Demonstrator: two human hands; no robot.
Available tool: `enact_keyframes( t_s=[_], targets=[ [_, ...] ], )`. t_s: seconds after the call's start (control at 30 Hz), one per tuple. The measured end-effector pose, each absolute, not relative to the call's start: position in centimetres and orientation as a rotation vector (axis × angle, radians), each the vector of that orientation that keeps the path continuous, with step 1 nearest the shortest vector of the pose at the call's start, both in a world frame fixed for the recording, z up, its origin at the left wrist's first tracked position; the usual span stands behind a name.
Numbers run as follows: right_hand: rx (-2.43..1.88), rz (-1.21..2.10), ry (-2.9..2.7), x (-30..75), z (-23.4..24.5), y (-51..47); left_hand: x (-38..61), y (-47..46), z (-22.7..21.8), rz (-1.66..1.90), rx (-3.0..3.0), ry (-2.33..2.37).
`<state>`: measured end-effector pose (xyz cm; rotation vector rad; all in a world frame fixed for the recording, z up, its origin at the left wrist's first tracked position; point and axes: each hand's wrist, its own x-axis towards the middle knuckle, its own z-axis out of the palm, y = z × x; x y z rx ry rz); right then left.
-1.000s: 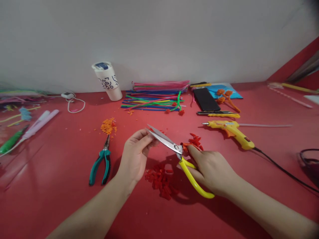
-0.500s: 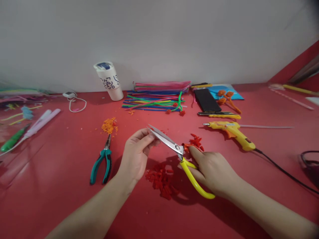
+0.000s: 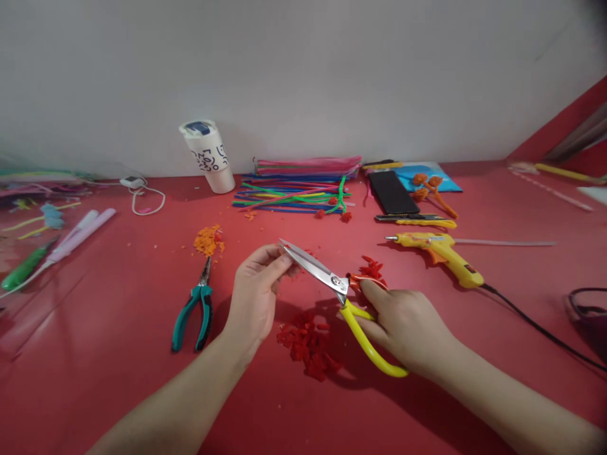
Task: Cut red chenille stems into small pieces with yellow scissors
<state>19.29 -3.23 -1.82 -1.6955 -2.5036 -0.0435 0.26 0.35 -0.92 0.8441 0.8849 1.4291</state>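
Nudged the scissors (image 3: 327, 278) a hair leftward since half a second ago, otherwise kept the same pose. From the head camera: grips the yellow handles in the right hand (image 3: 403, 328), fingers curled closed round them, blades nearly together and slanting up-left above the red table (image 3: 95, 379). Pinches the left hand (image 3: 256, 291) shut at the blade tips; cannot tell what sits between thumb and forefinger. Works just above a heap of red clippings (image 3: 306, 341). Has green pliers (image 3: 194, 309) lying near the left wrist, orange clippings (image 3: 207, 240) beyond them, a yellow glue gun (image 3: 443, 249) well off to the right.
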Motion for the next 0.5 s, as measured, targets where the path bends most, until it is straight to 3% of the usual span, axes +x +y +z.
enact_keyframes(
  t_s=[0.17, 0.37, 0.5],
  targets=[
    [-1.738, 0.096, -2.399, 19.3, -1.8, -3.0, 0.3, 0.2, -0.8, 1.413, 0.848, 0.873],
    [-1.58, 1.032, -1.782, 18.0, -0.1, -3.2, 1.1, -0.8, -0.4, 1.036, 0.838, 0.808],
    [-1.471, 1.354, -1.388, 17.4, 0.4, -3.5, 1.6, -1.5, -0.5, 0.8, 0.853, 0.766]
  ],
)
